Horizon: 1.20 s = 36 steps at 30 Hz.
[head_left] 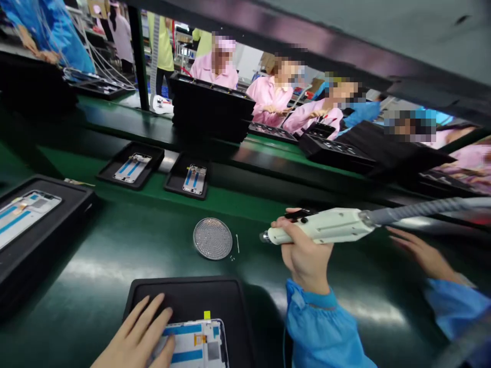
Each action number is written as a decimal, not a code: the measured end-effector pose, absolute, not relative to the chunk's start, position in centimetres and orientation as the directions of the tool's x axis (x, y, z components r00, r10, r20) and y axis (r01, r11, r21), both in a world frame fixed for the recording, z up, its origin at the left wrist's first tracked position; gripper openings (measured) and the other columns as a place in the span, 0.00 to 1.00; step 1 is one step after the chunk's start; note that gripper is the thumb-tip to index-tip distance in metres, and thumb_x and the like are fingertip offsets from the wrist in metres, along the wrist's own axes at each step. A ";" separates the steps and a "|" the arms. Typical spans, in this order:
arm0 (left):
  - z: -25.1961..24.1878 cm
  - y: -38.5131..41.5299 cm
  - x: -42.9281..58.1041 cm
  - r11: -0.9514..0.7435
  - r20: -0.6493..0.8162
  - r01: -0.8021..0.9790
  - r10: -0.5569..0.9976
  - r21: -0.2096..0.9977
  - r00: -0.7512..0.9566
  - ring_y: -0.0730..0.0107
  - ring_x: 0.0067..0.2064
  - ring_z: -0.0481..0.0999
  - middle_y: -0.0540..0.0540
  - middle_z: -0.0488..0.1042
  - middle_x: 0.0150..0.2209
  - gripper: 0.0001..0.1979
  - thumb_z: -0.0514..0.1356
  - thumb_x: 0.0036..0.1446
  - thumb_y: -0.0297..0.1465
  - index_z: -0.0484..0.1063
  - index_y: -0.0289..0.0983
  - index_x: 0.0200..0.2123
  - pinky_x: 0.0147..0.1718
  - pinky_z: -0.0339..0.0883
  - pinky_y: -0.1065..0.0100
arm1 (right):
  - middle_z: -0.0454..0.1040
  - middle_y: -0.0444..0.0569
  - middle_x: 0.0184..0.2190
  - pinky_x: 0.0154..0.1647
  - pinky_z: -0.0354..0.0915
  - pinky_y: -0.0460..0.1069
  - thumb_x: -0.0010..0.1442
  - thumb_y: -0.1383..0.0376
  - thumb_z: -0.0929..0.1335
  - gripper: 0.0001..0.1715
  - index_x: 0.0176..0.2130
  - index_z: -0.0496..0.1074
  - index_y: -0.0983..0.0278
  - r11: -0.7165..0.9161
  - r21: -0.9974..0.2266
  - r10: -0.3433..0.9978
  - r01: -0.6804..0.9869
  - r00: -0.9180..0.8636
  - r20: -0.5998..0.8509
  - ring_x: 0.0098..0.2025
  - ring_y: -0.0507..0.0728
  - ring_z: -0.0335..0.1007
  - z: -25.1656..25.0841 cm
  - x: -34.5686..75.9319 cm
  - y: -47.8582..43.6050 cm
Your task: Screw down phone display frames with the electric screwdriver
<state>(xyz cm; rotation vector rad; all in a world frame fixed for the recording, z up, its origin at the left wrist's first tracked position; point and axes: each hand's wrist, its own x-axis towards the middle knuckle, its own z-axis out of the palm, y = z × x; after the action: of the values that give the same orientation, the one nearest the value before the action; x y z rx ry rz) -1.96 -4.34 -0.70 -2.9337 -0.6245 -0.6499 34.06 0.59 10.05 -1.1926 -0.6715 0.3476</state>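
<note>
My left hand lies with fingers spread over the left end of a phone frame, which has blue strips and a yellow tab. The frame rests in a black foam tray at the near edge of view. My right hand is wrapped round a white electric screwdriver, held above the bench with its tip pointing left. A ribbed grey hose runs from its rear end. Left of the tip are a round dish with a dotted surface, a thin white stick and several tiny bits.
Two small black trays with phone frames stand farther back. A stack of trays is at left, another stack on the rear ledge. A co-worker's hand in a blue sleeve reaches in at right. People in pink sit beyond.
</note>
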 end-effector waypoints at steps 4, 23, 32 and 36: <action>1.2 -2.2 1.5 -0.983 0.357 0.165 0.126 -0.081 0.925 0.50 0.51 0.76 0.42 0.79 0.48 0.13 0.59 0.65 0.36 0.76 0.38 0.49 0.55 0.60 0.50 | 0.70 0.40 0.25 0.33 0.69 0.51 0.45 0.68 0.74 0.15 0.35 0.70 0.62 0.316 -0.948 0.702 0.032 0.665 0.257 0.28 0.51 0.70 9.5 30.8 2.7; 0.9 0.4 3.6 -0.971 0.369 0.140 0.205 0.195 0.906 0.62 0.48 0.75 0.45 0.80 0.48 0.14 0.54 0.69 0.34 0.74 0.36 0.53 0.47 0.62 0.61 | 0.70 0.41 0.29 0.38 0.70 0.54 0.54 0.65 0.72 0.12 0.39 0.68 0.61 0.172 -0.985 0.852 0.036 0.497 0.167 0.31 0.52 0.71 4.8 26.4 7.1; 1.0 0.3 3.6 -0.967 0.360 0.144 0.213 0.210 0.908 0.62 0.48 0.75 0.46 0.80 0.49 0.14 0.56 0.68 0.35 0.75 0.37 0.51 0.47 0.61 0.60 | 0.70 0.42 0.29 0.40 0.70 0.55 0.53 0.65 0.72 0.11 0.37 0.68 0.61 0.162 -0.983 0.834 0.083 0.521 0.182 0.32 0.52 0.70 4.9 26.2 7.0; 1.0 0.2 3.7 -0.967 0.351 0.148 0.214 0.206 0.912 0.62 0.48 0.75 0.45 0.80 0.49 0.14 0.56 0.68 0.35 0.75 0.37 0.51 0.47 0.61 0.61 | 0.71 0.43 0.29 0.42 0.70 0.56 0.54 0.66 0.72 0.10 0.36 0.68 0.62 0.168 -0.982 0.836 0.091 0.514 0.191 0.32 0.53 0.70 4.4 26.3 7.1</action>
<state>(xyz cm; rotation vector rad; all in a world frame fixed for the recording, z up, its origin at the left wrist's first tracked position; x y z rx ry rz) 3.65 0.20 0.97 -3.2425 -0.3099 -0.6281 26.26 7.05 4.36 -1.3131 -0.9110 0.6500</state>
